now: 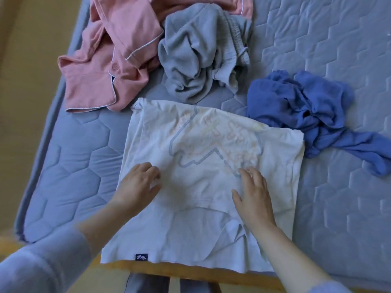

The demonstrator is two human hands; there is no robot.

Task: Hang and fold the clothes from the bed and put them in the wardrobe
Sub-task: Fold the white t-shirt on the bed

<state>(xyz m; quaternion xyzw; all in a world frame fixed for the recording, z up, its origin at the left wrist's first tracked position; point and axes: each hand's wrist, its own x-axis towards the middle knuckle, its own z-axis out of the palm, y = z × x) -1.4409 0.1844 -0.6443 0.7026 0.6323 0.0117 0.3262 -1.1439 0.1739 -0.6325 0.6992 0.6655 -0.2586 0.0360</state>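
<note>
Quilted blue mattress (330, 66) fills our view, bare of sheets, with a wooden bed frame (190, 273) at the near edge and yellowish floor off to the left. We've got the white T-shirt (203, 166) spread inside out in front of us, left hand (138, 185) and right hand (254, 197) both flat on it, fingers spread, gripping nothing. Looks like early days: no finished fold yet, and the pink pyjama top (105, 66), grey sweatpants (201, 51) and blue top (306, 106) lie crumpled beyond. No wardrobe in sight.
</note>
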